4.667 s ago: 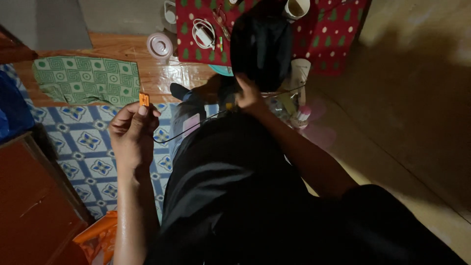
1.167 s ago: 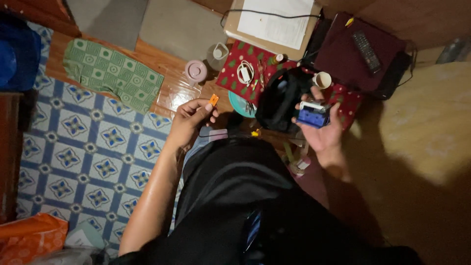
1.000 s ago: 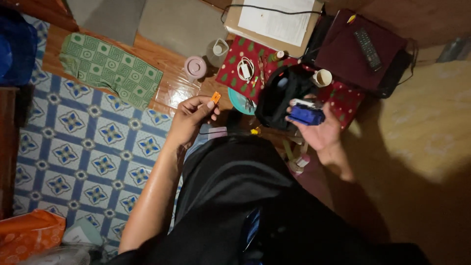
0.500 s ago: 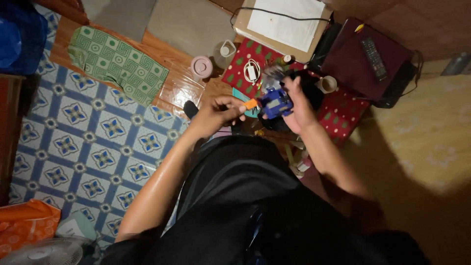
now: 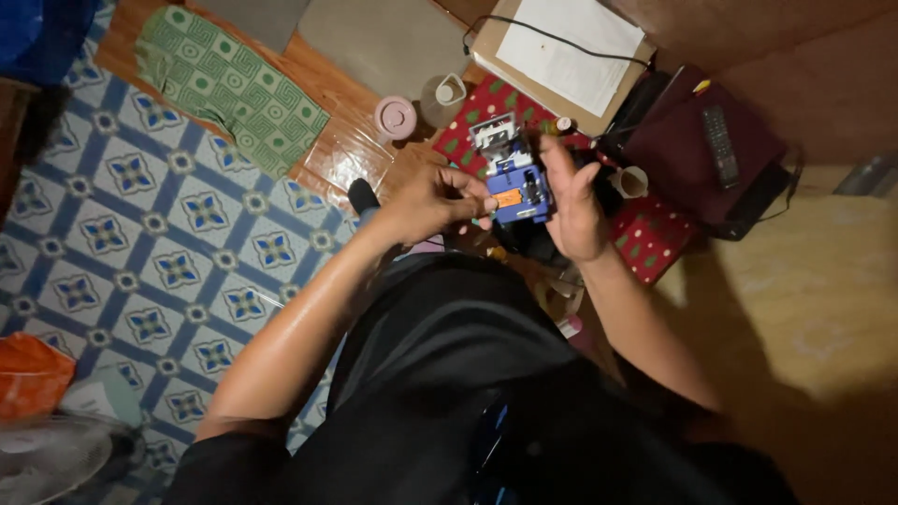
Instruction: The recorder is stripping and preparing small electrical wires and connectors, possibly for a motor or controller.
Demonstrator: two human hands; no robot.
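Blue and boxy, the small device (image 5: 517,178) sits upright in the right hand (image 5: 572,201), fingers wrapped around its side. Left hand (image 5: 432,199) fingertips pinch narrowly at the orange piece (image 5: 507,198) on its front.

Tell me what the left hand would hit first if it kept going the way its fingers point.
The left hand points right, at the blue device held in the right hand; its fingertips look almost on the orange part already, though depth is unclear.

Below me spreads a blue-and-white patterned tile floor mat (image 5: 140,243), dimly lit. Beyond it I see a glossy wooden floor strip (image 5: 346,159), and a yellowish bare floor (image 5: 804,309) lies on my right.
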